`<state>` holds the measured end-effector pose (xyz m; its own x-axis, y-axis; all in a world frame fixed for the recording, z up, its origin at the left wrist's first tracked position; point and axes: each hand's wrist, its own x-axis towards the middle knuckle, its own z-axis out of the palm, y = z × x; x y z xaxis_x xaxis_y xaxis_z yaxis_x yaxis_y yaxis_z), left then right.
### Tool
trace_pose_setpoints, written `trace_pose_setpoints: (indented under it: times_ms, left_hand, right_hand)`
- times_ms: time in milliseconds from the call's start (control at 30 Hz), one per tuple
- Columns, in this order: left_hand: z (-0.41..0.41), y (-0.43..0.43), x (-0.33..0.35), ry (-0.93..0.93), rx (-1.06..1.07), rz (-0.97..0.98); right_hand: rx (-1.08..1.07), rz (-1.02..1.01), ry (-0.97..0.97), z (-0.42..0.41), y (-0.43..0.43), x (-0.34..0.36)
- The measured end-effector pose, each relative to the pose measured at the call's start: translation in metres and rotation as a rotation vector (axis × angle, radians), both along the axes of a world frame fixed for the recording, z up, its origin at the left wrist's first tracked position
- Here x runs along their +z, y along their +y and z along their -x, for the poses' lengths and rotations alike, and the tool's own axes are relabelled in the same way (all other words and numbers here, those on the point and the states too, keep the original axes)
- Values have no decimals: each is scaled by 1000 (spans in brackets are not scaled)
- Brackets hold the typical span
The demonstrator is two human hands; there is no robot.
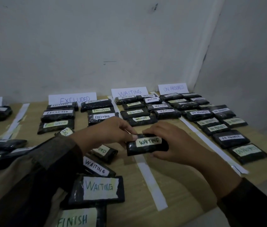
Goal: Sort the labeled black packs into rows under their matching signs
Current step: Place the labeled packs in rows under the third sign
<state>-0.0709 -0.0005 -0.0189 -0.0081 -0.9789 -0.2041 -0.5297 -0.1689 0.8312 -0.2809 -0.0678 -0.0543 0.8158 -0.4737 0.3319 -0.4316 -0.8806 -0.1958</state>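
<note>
Both grips, left hand (113, 130) and right hand (170, 141), pinch the black plastic-wrapped pack labelled WAITING (145, 145) by its ends, across the white tape strip (150, 182) on the tan counter (186, 185). We judge it may land astride that strip, outside its row.

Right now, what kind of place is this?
Probably a makeshift sorting station in a bare room: tabletop split into lanes by white tape strips, WAITING sign against a plain wall, left hand and right hand holding a WAITING pack.
</note>
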Motion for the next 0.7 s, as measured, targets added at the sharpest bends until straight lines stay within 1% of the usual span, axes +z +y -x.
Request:
trace_pose_setpoints:
  times_ms: [67,133,267,400,567,700]
  left_hand:
    - [5,-9,0,-70,10,48]
    - [10,-18,-1,-203,-1,110]
    - [18,-36,-8,-455,-32,182]
    - [31,-52,-20,-647,-66,238]
    - [48,-71,-35,-774,-124,254]
    - [57,-86,-46,-804,-142,250]
  right_hand:
    - [-15,55,25,5,-12,3]
    - [-73,86,64,13,-28,4]
    - [-214,43,154,32,-62,2]
    - [-303,-64,120,44,-93,-3]
    - [-383,-178,150,55,-127,-14]
    - [-412,-206,183,58,-144,-19]
